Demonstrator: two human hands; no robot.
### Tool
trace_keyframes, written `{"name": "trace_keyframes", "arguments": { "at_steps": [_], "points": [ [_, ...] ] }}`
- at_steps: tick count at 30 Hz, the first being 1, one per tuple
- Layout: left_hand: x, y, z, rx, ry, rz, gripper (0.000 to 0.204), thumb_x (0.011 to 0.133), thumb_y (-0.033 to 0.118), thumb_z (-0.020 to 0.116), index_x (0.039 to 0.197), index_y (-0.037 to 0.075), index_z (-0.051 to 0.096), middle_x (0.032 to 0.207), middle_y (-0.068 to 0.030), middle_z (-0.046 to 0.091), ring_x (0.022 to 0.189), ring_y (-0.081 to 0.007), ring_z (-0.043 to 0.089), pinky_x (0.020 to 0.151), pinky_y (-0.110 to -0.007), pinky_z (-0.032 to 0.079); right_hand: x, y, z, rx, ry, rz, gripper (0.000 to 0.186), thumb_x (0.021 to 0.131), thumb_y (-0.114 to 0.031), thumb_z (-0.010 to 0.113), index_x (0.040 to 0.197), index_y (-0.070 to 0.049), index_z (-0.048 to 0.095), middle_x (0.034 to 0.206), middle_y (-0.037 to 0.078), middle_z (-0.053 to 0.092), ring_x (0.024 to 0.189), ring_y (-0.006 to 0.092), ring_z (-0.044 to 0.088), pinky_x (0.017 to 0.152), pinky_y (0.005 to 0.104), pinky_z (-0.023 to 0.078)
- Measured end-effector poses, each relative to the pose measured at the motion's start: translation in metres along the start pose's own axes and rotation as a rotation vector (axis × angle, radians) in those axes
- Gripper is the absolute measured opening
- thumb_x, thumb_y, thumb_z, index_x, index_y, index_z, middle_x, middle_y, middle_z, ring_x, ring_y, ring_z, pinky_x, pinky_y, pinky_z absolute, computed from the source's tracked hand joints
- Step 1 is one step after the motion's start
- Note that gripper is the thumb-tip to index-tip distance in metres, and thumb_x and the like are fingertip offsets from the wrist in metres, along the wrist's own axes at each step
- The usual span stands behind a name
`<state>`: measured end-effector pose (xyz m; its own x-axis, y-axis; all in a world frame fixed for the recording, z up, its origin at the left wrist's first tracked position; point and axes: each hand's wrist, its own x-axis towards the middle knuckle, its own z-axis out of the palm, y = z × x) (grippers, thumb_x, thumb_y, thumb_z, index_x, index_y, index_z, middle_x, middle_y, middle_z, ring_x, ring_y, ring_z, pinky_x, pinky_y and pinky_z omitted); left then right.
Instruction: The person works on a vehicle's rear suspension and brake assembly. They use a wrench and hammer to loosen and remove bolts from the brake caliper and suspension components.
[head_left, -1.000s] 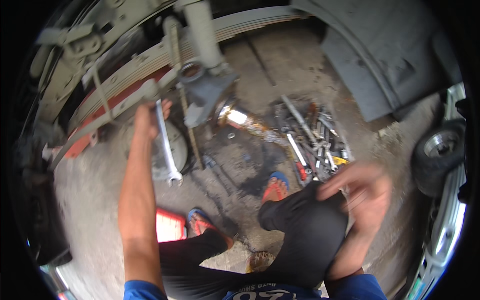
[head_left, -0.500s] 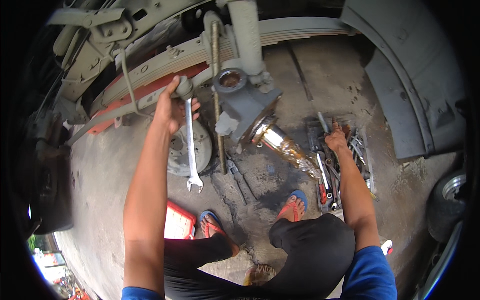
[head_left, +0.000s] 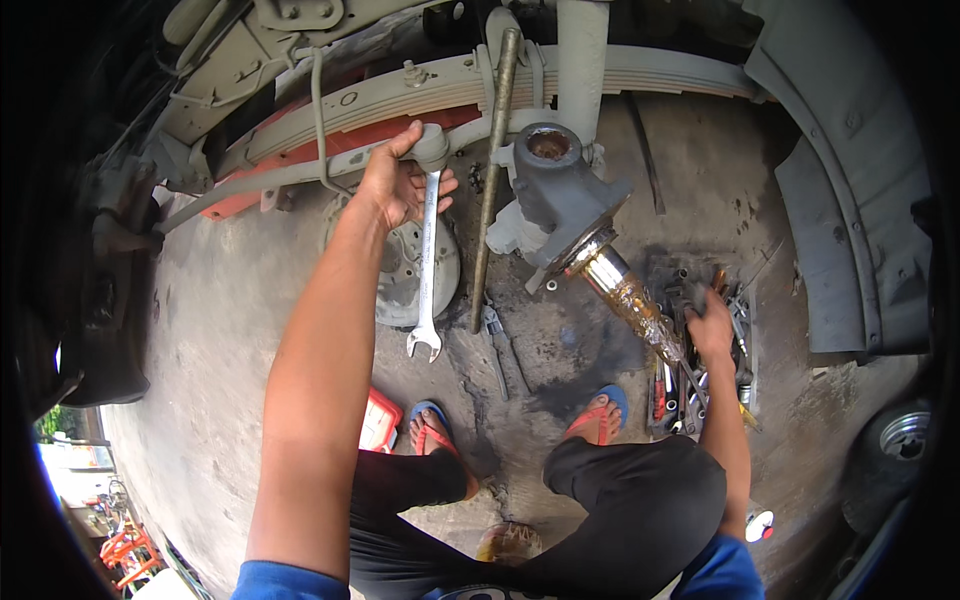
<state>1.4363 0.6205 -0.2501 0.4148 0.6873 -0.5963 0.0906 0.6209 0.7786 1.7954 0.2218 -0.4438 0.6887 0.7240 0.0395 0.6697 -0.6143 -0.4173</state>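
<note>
My left hand (head_left: 395, 185) is raised at a grey rod-end joint (head_left: 431, 150), its thumb against the joint and its fingers curled behind a silver combination wrench (head_left: 428, 260). The wrench hangs down with its open jaw lowest; its upper end is hidden at the joint. My right hand (head_left: 710, 325) is lowered among hand tools (head_left: 738, 315) in a tray on the floor, its fingers blurred, so any grip is unclear. Between the hands stands a grey steering knuckle (head_left: 555, 185) with a greasy spindle (head_left: 630, 300) slanting down to the right.
A long metal bar (head_left: 495, 180) leans upright beside the knuckle. Behind are leaf springs (head_left: 660, 70) and a tie rod (head_left: 270, 185). Pliers (head_left: 492, 320) and a round metal drum (head_left: 440, 290) lie on the floor. A red-edged case (head_left: 380, 420) is near my left foot; a grey panel (head_left: 830, 250) hangs right.
My right hand has moved down and nearer in the tool tray, away from a silver cylindrical tool. My left hand stays at the joint with the wrench. The whole view has shifted.
</note>
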Motion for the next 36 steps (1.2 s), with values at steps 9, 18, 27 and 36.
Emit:
{"name": "trace_keyframes", "arguments": {
  "at_steps": [9, 18, 27, 36],
  "points": [
    [-0.004, -0.008, 0.005, 0.054, 0.021, 0.042, 0.097, 0.085, 0.077, 0.06, 0.142, -0.001, 0.047, 0.119, -0.0158, 0.058, 0.108, -0.0314, 0.062, 0.094, -0.061, 0.048, -0.247, 0.077, -0.111, 0.744, -0.072, 0.371, 0.054, 0.081, -0.007, 0.076, 0.131, 0.004, 0.06, 0.127, 0.013, 0.064, 0.112, 0.0271, 0.061, 0.098, 0.0378, 0.049],
    [-0.094, -0.103, 0.002, 0.156, 0.062, 0.104, 0.053, 0.102, 0.049, 0.054, 0.134, 0.008, 0.052, 0.12, -0.0076, 0.06, 0.11, -0.0233, 0.061, 0.083, -0.043, 0.055, -0.207, 0.109, -0.013, 1.185, -0.153, 0.951, 0.063, 0.088, -0.013, 0.073, 0.142, 0.002, 0.046, 0.119, 0.017, 0.063, 0.1, 0.0244, 0.065, 0.085, 0.0344, 0.053],
    [-0.15, -0.178, -0.025, 0.815, 0.265, 0.403, 0.044, 0.106, 0.029, 0.048, 0.137, -0.001, 0.056, 0.112, -0.0207, 0.071, 0.108, -0.0322, 0.068, 0.092, -0.038, 0.051, -0.16, 0.107, 0.011, 1.054, 0.02, 1.018, 0.055, 0.09, -0.017, 0.073, 0.137, -0.003, 0.048, 0.099, 0.012, 0.066, 0.082, 0.0214, 0.066, 0.067, 0.0333, 0.054],
    [-0.152, -0.207, -0.018, -0.149, 0.077, 0.258, 0.038, 0.111, 0.022, 0.037, 0.135, -0.002, 0.051, 0.114, -0.0103, 0.071, 0.098, -0.0183, 0.073, 0.071, -0.028, 0.054, -0.25, -0.028, -0.258, 1.058, -0.207, 0.154, 0.055, 0.091, -0.039, 0.077, 0.131, -0.013, 0.049, 0.066, 0.001, 0.048, 0.038, 0.0129, 0.047, 0.032, 0.0262, 0.038]
  ]
}}
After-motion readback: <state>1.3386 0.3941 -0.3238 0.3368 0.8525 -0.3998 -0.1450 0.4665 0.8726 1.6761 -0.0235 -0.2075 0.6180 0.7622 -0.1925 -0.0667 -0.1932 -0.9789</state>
